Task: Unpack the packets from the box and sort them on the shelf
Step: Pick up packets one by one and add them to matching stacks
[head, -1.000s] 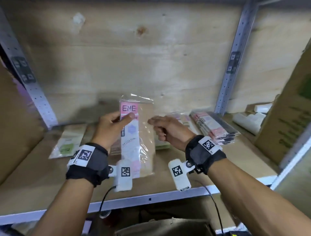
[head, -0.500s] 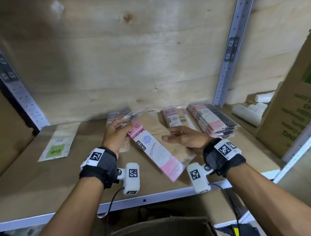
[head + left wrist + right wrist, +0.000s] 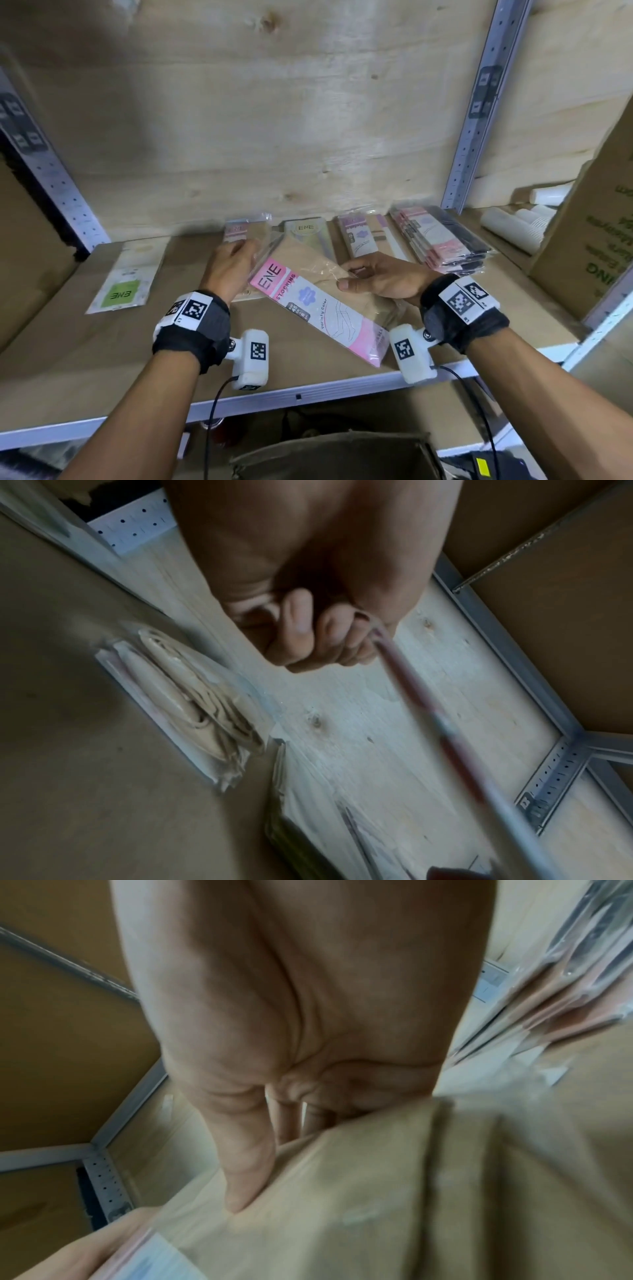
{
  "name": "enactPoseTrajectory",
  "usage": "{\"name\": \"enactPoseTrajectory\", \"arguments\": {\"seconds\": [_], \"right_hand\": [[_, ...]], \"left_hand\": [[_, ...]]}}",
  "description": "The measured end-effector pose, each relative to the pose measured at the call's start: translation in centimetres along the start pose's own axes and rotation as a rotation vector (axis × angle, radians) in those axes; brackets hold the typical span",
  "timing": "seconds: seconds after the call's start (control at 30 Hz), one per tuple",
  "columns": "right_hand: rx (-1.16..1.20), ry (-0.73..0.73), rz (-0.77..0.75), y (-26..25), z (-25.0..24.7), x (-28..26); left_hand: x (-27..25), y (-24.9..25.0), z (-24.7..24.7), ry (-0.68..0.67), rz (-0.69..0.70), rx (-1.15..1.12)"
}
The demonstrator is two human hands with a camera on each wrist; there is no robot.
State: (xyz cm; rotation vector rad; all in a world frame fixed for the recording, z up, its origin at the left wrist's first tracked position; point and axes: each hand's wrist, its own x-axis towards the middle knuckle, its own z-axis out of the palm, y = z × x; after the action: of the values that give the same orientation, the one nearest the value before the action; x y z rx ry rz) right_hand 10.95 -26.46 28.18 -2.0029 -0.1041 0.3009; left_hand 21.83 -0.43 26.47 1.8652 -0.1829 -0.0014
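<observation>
A pink-and-white "ENE stocking" packet (image 3: 308, 301) with beige hosiery inside lies slanted just above the brown shelf board (image 3: 102, 349). My left hand (image 3: 236, 260) pinches its clear top end; in the left wrist view my curled fingers (image 3: 329, 639) grip the packet's thin edge (image 3: 445, 737). At the packet's right side is my right hand (image 3: 363, 277). There the thumb (image 3: 246, 1177) lies on the beige face (image 3: 377, 1191) and the fingers run behind it. Below the shelf stands the open cardboard box (image 3: 329, 455).
Along the back lie a beige packet pile (image 3: 239, 229), a gold-labelled packet (image 3: 308, 233), a purple-labelled one (image 3: 359, 236) and a pink-and-black stack (image 3: 442, 240). A green-labelled packet (image 3: 120, 277) lies left. White rolls (image 3: 513, 226) and a printed carton (image 3: 589, 246) stand right. Metal uprights (image 3: 479, 102) flank the bay.
The packet stood upright in my left hand; it has tipped down to a slant over the shelf. My right hand moved in and took hold of its right side.
</observation>
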Motion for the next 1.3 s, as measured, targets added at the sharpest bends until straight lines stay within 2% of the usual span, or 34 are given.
{"name": "enactPoseTrajectory", "arguments": {"seconds": [0.13, 0.4, 0.6, 0.87, 0.93, 1.2, 1.3], "right_hand": [[-0.033, -0.018, 0.015, 0.0, 0.4, 0.1], [-0.156, 0.045, 0.037, 0.2, 0.7, 0.4], [-0.148, 0.068, 0.0, 0.2, 1.4, 0.6], [-0.162, 0.105, -0.032, 0.4, 1.4, 1.0], [-0.159, 0.11, -0.047, 0.4, 1.5, 1.1], [-0.13, 0.136, -0.083, 0.8, 1.2, 1.8], [-0.121, 0.124, -0.078, 0.8, 1.2, 1.9]], "left_hand": [[-0.2, -0.3, -0.3, -0.023, 0.003, -0.025], [-0.7, -1.0, -1.0, -0.153, 0.018, 0.011], [-1.1, -0.7, -1.2, -0.115, 0.01, 0.009], [-0.9, -0.9, -1.3, -0.116, 0.014, 0.152], [-0.7, -1.0, -1.3, -0.144, -0.007, 0.113], [-0.9, -0.2, -1.4, -0.212, -0.154, -0.276], [-1.0, -0.4, -1.4, -0.105, -0.112, -0.232]]}}
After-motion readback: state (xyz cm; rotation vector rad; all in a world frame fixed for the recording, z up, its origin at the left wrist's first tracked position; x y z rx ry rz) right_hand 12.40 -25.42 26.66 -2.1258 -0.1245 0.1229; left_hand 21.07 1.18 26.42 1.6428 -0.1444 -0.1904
